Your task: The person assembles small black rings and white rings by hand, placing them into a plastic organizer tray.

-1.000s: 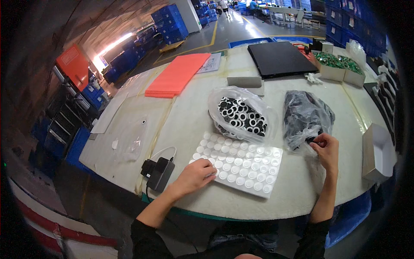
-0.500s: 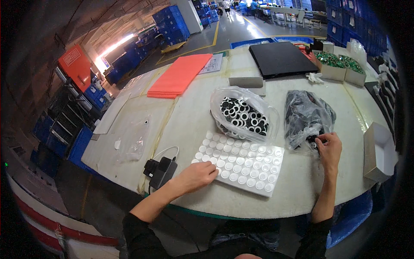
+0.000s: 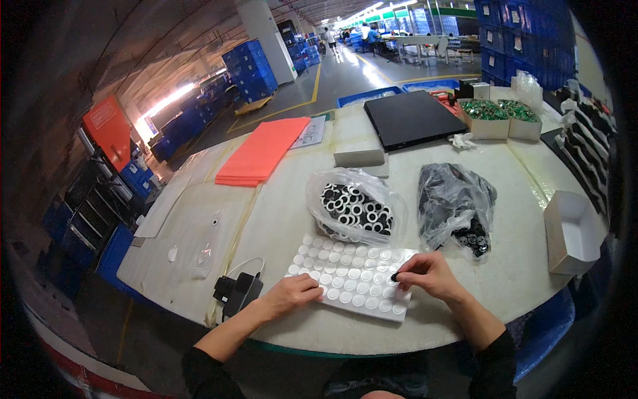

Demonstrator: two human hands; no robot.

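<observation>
A white tray (image 3: 362, 311) filled with rows of round white caps lies on the table in front of me. At its left front corner, the curled fingers of my left hand (image 3: 292, 294) hold the edge. Over the tray's right side, my right hand (image 3: 428, 274) pinches a small round black part (image 3: 394, 276) between thumb and fingertips, close above one of the caps. Behind the tray stands an open clear bag (image 3: 355, 207) of black-and-white rings. Right of that bag, a crumpled clear plastic bag (image 3: 455, 199) has similar small black parts (image 3: 473, 238) at its mouth.
A black power adapter (image 3: 242, 291) with a cable sits left of the tray. An open white box (image 3: 573, 233) stands at the right. Farther back are orange sheets (image 3: 262, 151), a flat black panel (image 3: 413, 120) and boxes of green parts (image 3: 484, 113).
My right hand has moved left from the crumpled bag to the tray, bringing a black part with it. My left hand stays at the tray's corner. The view has shifted.
</observation>
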